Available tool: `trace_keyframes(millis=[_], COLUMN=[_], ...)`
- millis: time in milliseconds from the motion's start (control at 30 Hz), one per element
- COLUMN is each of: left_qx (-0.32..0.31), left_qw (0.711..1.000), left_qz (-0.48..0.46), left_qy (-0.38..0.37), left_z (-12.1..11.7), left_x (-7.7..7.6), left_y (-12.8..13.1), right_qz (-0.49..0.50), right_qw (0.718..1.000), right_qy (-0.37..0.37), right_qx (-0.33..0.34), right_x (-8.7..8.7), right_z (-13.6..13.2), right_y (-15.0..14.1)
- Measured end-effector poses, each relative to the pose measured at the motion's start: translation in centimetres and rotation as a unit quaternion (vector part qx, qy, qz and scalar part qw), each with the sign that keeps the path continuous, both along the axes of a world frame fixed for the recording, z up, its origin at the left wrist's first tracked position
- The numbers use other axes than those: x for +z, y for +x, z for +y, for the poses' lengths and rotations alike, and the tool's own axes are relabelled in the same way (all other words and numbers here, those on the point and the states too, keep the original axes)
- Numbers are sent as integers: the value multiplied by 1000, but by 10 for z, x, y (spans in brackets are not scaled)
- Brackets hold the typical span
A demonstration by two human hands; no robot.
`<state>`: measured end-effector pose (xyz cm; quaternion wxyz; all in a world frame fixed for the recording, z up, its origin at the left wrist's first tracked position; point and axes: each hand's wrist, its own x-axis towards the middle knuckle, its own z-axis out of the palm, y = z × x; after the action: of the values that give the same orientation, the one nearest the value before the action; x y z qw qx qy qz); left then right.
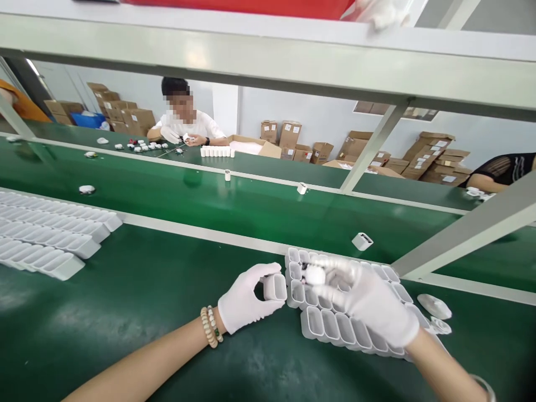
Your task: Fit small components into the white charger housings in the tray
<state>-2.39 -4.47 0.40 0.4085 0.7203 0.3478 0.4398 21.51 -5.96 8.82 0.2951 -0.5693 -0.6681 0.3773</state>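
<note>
My gloved left hand (252, 297) pinches a white plastic housing (275, 287), a small rectangular cup with its opening facing up and to the right. Between the thumb and fingers of my gloved right hand (355, 293) is a small white part (314, 274) with dark bits on its left side; its exact kind is blurred. That part hovers over rows of open white housings (330, 326) standing on the green table (176, 318). The two held pieces are apart. My right hand hides some of the housings beneath it.
More white housings (46, 231) stand in rows at the left. A conveyor belt (259, 209) runs behind the table, carrying a white unit (362, 241) and others. White pieces (435, 306) lie at the right. A slanted post (469, 229) rises there. A co-worker (188, 120) sits opposite.
</note>
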Motion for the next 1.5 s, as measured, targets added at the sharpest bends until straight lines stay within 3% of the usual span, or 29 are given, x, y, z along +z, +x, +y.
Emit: trace_keyframes(millis=[67, 167, 267, 433, 767, 1133, 1333, 1433, 1500], left_qx=[-15, -40, -29, -21, -33, -40, -46, -42, -32], left_qw=[997, 991, 989, 989, 986, 978, 975, 976, 980], left_qz=[22, 48, 65, 75, 99, 103, 107, 98, 90], left_qy=[71, 120, 127, 122, 130, 176, 188, 192, 176], left_z=[-3, -8, -9, -10, -10, -9, -8, -9, -9], left_x=[3, 5, 5, 7, 13, 11, 11, 12, 11], left_y=[0, -1, -2, -2, -2, -2, -2, -2, -3], right_qz=[16, 44, 59, 74, 7, -30, -57, -65, -93], right_qw=[999, 997, 996, 994, 995, 998, 995, 997, 992], right_qy=[-27, -60, -66, -80, -91, -27, -30, 10, 77], right_qx=[10, 16, 16, 1, 42, 46, 75, 44, 19], right_x=[-6, -21, -29, -26, -28, -25, -33, -40, -44], right_z=[-25, -38, -36, -34, -38, -41, -38, -39, -41], right_y=[-15, -28, -29, -25, -25, -29, -32, -33, -34])
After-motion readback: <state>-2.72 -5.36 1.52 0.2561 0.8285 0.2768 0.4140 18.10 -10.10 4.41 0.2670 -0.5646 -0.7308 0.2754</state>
